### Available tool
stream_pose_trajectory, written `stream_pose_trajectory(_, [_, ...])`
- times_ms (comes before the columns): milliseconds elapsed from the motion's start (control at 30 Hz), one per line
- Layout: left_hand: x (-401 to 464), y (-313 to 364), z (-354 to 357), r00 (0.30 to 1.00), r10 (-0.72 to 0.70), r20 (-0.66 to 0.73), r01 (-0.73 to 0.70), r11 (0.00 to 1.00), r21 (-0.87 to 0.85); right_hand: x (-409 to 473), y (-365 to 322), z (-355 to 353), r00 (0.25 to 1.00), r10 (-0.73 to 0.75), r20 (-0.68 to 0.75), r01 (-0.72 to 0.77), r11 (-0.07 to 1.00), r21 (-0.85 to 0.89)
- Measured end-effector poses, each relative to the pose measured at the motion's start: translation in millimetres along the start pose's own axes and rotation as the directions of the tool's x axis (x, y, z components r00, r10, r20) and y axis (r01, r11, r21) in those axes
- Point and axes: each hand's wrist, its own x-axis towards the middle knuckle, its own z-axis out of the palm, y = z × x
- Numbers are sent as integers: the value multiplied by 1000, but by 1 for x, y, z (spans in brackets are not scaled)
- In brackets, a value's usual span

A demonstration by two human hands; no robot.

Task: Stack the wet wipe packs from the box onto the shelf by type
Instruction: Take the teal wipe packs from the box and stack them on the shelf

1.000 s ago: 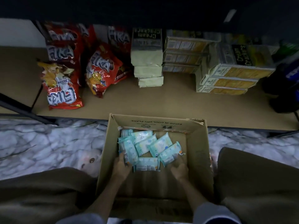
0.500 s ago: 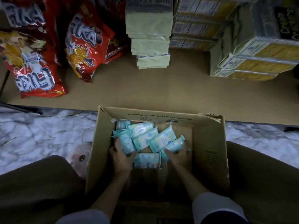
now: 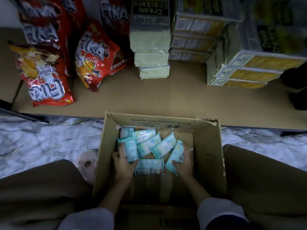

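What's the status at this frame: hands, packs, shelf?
Left hand, right hand each grip a pack in the box. Shelf front bare. Nothing blocking.

Inside the cardboard box [image 3: 207,146], the left hand [image 3: 122,164] and right hand [image 3: 182,165] each grip a wet wipe pack [image 3: 130,149].

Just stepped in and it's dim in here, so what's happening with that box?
A person kneeling before an open brown cardboard box has both hands among pale blue wet wipe packs. The left hand grips one pack at the pile's left; the right hand grips another on the right. No wipes are on the tan shelf board yet, which holds red snack bags and cream cracker packs.
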Motion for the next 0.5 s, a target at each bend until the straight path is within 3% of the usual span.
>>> stream_pose_trajectory(167, [-19, 34, -30, 996, 65, -60, -68, 997, -35, -33, -39, -18, 953, -303, -3, 302, 946, 115])
stream_pose_trajectory(300, [-43, 82, -65, 977, 197, -84, -204, 975, -82, -58, -85, -38, 935, -352, -36, 354, 933, 66])
stream_pose_trajectory(500, [-86, 151, -123, 853, 495, -165, -517, 845, -138, -116, -158, -82, 811, -576, -103, 585, 804, 112])
